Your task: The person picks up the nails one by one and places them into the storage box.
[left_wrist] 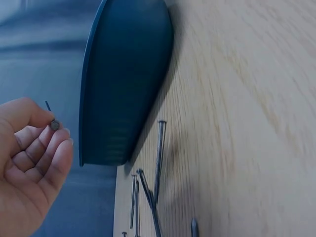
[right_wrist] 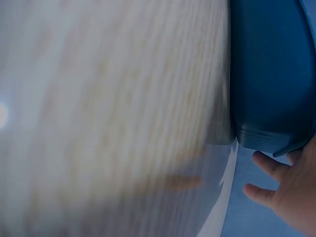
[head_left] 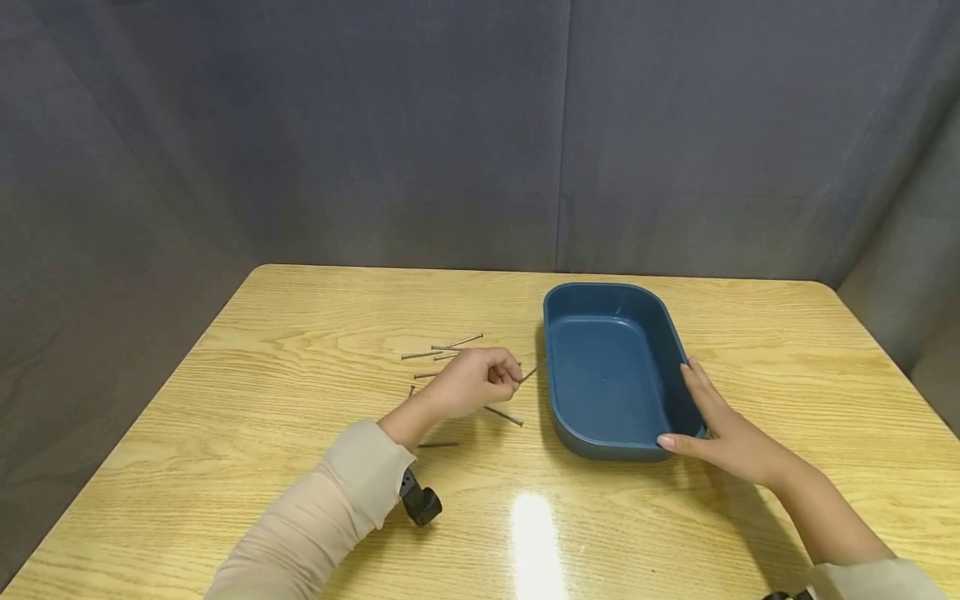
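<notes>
Between thumb and fingertips my left hand (head_left: 480,383) pinches a long metal nail (head_left: 528,374), raised just left of a dark blue plastic tub (head_left: 603,450). In the left wrist view the round head of that nail (left_wrist: 55,125) faces the camera, close to the wall of the tub. My right hand (head_left: 720,429) rests at the near right corner of the tub, thumb on the rim and fingers spread along the outer side. The inside of the tub shows a bare floor. Several loose nails (head_left: 504,416) lie around and under my left hand, some partly hidden by it.
The tub stands on a light wood-grain table (head_left: 300,333) right of the loose nails. Grey curtain (head_left: 450,133) hangs behind the table and along its sides. A small black wrist-camera mount (head_left: 422,500) juts out below my left sleeve.
</notes>
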`<state>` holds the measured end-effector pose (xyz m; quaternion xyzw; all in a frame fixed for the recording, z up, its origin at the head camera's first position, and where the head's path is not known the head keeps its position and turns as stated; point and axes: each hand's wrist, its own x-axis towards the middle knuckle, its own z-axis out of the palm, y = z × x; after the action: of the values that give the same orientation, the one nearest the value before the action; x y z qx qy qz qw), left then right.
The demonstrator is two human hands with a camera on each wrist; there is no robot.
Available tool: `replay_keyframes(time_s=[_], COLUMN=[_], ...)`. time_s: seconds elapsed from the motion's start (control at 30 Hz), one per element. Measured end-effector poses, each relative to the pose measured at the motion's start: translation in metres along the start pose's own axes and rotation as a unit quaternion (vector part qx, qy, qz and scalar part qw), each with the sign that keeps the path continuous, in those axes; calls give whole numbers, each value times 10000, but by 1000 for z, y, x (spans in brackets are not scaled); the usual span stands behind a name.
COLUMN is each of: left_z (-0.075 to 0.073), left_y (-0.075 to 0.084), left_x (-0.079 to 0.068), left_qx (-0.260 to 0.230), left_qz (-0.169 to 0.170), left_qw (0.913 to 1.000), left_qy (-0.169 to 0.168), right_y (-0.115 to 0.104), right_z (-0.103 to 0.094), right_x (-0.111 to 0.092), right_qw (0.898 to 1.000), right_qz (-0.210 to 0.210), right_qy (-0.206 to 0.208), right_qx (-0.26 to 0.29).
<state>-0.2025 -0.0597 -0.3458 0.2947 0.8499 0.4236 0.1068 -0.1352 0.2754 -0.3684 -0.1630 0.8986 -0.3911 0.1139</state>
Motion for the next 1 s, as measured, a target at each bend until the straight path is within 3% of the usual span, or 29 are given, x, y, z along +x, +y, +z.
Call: replay_keyframes(time_s=[1.0], left_z=[17], left_y=[14], left_x=[16], left_qx=[-85], left_qz=[216], left_qw=[9992], left_qy=[-341], right_y=[-2], right_z=[-1], right_x=[-1], right_qw=[9999], right_qz=[86], right_qy=[-8], right_qx=[-68])
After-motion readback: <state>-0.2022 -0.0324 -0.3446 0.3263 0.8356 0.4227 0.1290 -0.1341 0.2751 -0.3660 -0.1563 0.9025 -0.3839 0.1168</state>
